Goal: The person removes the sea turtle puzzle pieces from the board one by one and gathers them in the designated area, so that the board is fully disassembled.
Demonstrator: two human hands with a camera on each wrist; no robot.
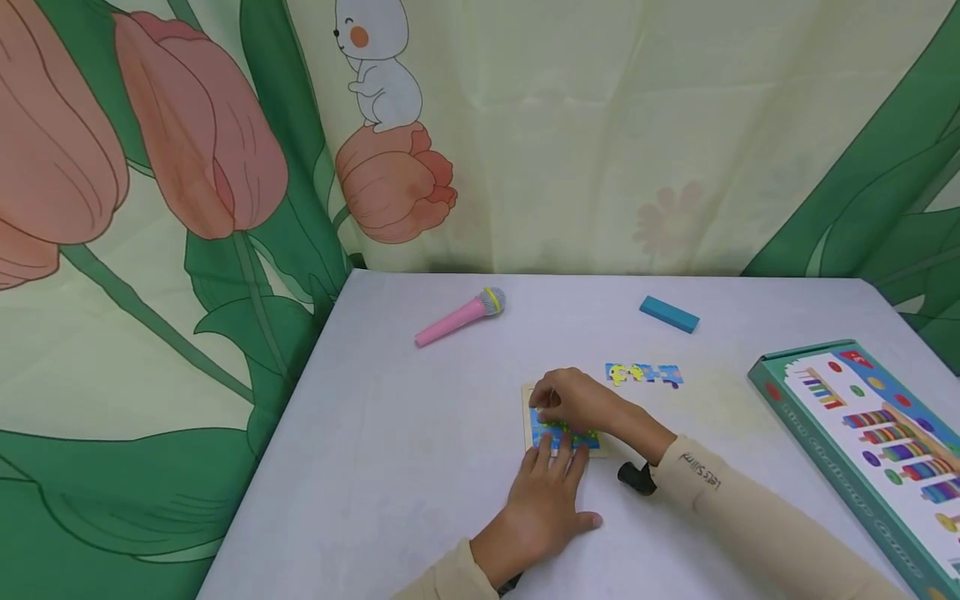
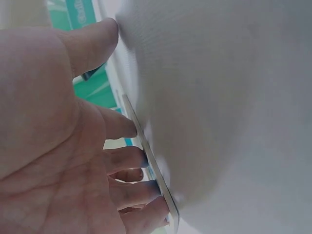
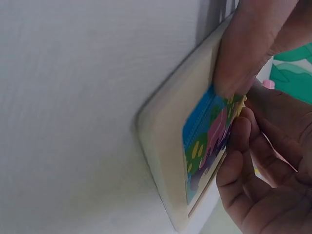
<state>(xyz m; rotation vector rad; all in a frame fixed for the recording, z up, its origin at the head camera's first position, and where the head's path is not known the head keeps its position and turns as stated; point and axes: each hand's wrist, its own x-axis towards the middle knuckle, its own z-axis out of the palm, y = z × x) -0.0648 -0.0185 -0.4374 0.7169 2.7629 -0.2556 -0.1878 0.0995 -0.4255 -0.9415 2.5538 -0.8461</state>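
Note:
A small wooden jigsaw board (image 1: 527,423) lies on the table, its pale frame (image 3: 158,129) partly filled by a blue, green and pink picture (image 3: 207,141). My left hand (image 1: 543,504) rests along its near edge, fingers stretched forward onto the board and thumb out to the side. Over the board's far left part, my right hand (image 1: 581,402) has thumb and fingers drawn together at a puzzle piece, which the fingers mostly hide. Beyond the board, several loose puzzle pieces (image 1: 636,372), blue with yellow figures, lie in a short row.
A pink toy microphone (image 1: 459,318) lies at the back left of the white table (image 1: 390,400). Behind the loose pieces is a blue block (image 1: 669,314). A large game box (image 1: 870,450) takes up the right side. A printed curtain (image 1: 570,142) hangs behind.

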